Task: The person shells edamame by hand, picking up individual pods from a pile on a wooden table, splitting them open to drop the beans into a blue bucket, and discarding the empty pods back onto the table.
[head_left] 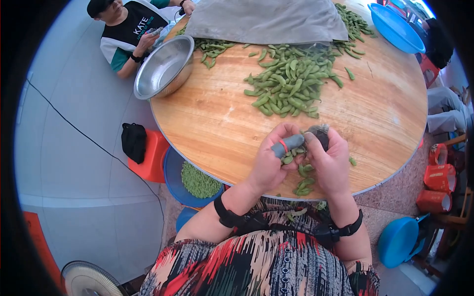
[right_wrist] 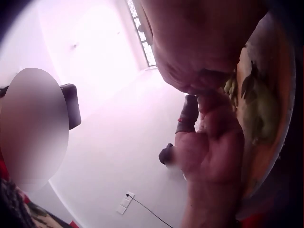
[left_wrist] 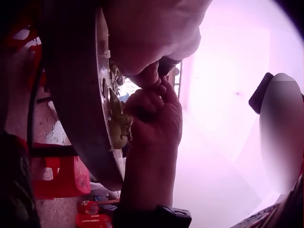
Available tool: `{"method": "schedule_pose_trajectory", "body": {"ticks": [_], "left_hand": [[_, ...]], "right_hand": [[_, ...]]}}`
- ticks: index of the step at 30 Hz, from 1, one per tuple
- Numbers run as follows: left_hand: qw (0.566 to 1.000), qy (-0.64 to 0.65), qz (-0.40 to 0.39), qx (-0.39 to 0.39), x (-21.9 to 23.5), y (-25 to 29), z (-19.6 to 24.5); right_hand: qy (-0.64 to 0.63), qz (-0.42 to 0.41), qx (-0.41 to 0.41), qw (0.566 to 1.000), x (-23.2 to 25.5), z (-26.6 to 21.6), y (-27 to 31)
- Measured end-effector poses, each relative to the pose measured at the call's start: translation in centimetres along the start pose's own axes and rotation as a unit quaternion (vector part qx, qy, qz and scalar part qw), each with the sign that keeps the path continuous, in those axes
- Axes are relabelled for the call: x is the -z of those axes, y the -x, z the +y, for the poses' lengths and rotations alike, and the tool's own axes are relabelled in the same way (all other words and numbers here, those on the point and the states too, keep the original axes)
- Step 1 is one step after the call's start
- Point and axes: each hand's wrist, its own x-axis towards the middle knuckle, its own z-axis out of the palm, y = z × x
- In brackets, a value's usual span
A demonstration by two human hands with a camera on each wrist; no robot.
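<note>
Over the near edge of the round wooden table point(head_left: 222, 128), both hands meet fingertip to fingertip. The left hand point(head_left: 269, 163) wears a dark grey finger cover with a red band point(head_left: 291, 143) on its thumb and holds several green edamame pods point(head_left: 288, 159) in its curled fingers. Opposite it, the right hand point(head_left: 332, 160) has its thumb and covered forefinger pinched together at a pod, mostly hidden by the fingers. Loose pods point(head_left: 304, 186) lie just below the hands. Farther in is a big heap of edamame pods point(head_left: 291, 81). Both wrist views show the fingertips touching, in dim light.
A grey cloth point(head_left: 266, 22) covers more pods at the back. On the left rim sits a steel bowl point(head_left: 165, 69), near another person point(head_left: 133, 29). A blue basin point(head_left: 170, 172) of shelled beans point(head_left: 200, 180) stands below, beside a red stool point(head_left: 148, 155). A blue tray point(head_left: 397, 29) lies far right.
</note>
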Motion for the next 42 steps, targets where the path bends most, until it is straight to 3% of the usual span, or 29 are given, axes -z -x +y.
{"method": "schedule_pose_trajectory", "body": {"ticks": [5,7,8,9,10,11,12,13,14,15,16,18,20,22,23,24,25,26,27,28,30,31,32,34,35,38,39,41,42], "left_hand": [[0.999,0.031,-0.018,-0.003,1.4,-0.2,-0.3],[0.998,0.042,-0.037,0.001,1.6,-0.1,-0.2],[0.998,0.045,-0.036,0.001,1.5,0.0,-0.1],[0.999,0.032,-0.035,0.002,1.2,-0.1,0.0],[0.999,0.018,-0.036,0.002,1.0,-0.1,0.1],[0.999,0.021,-0.039,0.001,0.9,-0.1,0.1],[0.999,0.014,-0.039,0.010,1.0,0.0,0.1],[0.999,0.008,-0.037,0.020,1.0,0.1,0.0],[0.999,0.013,-0.037,0.018,1.0,0.2,-0.2],[0.998,-0.033,-0.042,0.027,1.0,0.3,-0.4],[0.995,-0.077,-0.045,0.036,1.1,0.4,-0.6],[0.994,-0.087,-0.047,0.050,0.9,0.7,-0.8],[0.991,-0.101,-0.056,0.064,1.0,0.6,-0.7],[0.994,-0.063,-0.062,0.070,1.4,0.3,-0.8],[0.994,-0.060,-0.062,0.070,1.4,0.4,-0.5],[0.998,-0.043,-0.025,0.031,1.5,0.5,0.0],[1.000,-0.027,0.012,-0.007,1.6,0.7,0.5],[1.000,-0.026,0.013,-0.006,1.9,0.9,1.0],[0.997,0.027,0.051,-0.048,2.4,1.1,1.6],[0.989,0.080,0.089,-0.089,2.7,1.3,2.0],[0.987,0.067,0.106,-0.103,3.3,1.4,2.7],[0.984,0.052,0.120,-0.120,3.4,1.5,3.0],[0.984,0.050,0.122,-0.121,3.4,1.5,3.2],[0.983,0.006,0.129,-0.133,3.3,1.6,3.4],[0.983,0.004,0.129,-0.133,3.3,1.7,3.4],[0.984,-0.009,0.133,-0.118,3.5,1.8,3.3],[0.987,-0.024,0.122,-0.102,3.5,1.8,3.3],[0.989,-0.036,0.111,-0.089,3.1,1.8,3.3],[0.991,-0.056,0.101,-0.065,2.8,1.8,3.3]], "right_hand": [[0.001,-0.030,-0.034,0.999,1.0,-0.6,-0.6],[0.165,-0.083,-0.054,0.981,2.6,-1.5,-2.2],[0.168,-0.083,-0.057,0.981,3.2,-1.2,-3.4],[0.329,-0.032,0.074,0.941,3.8,-0.3,-4.8],[0.476,0.021,0.203,0.855,4.6,0.7,-5.6],[0.537,0.016,0.272,0.798,5.4,1.9,-6.0],[0.541,0.016,0.273,0.795,5.2,1.2,-5.7],[0.418,-0.044,0.117,0.900,4.4,0.1,-4.8],[0.272,-0.100,-0.047,0.956,3.8,-1.1,-3.8],[0.137,-0.111,-0.112,0.978,3.4,-2.1,-2.7],[0.142,-0.115,-0.115,0.976,3.1,-1.9,-1.9],[0.242,-0.088,-0.005,0.966,2.7,-1.2,-0.5],[0.199,-0.058,-0.007,0.978,2.8,-1.1,0.3],[0.061,0.017,-0.043,0.997,3.6,-1.4,0.7],[-0.083,-0.022,-0.051,0.995,5.0,-1.3,0.5],[-0.080,-0.022,-0.052,0.995,5.8,-2.2,0.4],[0.049,-0.193,-0.055,0.978,6.2,-3.9,0.5],[0.174,-0.355,-0.054,0.917,6.3,-5.1,0.5],[0.316,-0.350,-0.114,0.875,6.2,-5.6,0.2],[0.315,-0.350,-0.116,0.875,5.6,-5.2,-0.2],[0.426,-0.165,0.053,0.888,3.3,-3.7,-1.2],[0.483,-0.160,0.088,0.857,2.3,-3.8,-1.6],[0.480,-0.162,0.089,0.858,1.2,-3.3,-2.0],[0.562,-0.182,0.181,0.786,-0.6,-1.7,-2.8],[0.637,-0.187,0.177,0.727,-1.2,-0.7,-3.3],[0.677,-0.145,0.159,0.704,-2.2,-0.1,-3.6],[0.678,-0.147,0.159,0.703,-1.8,0.2,-3.7],[0.407,-0.125,0.161,0.891,-0.4,0.4,-3.7],[0.408,-0.128,0.160,0.890,-0.2,-0.1,-3.4]]}}
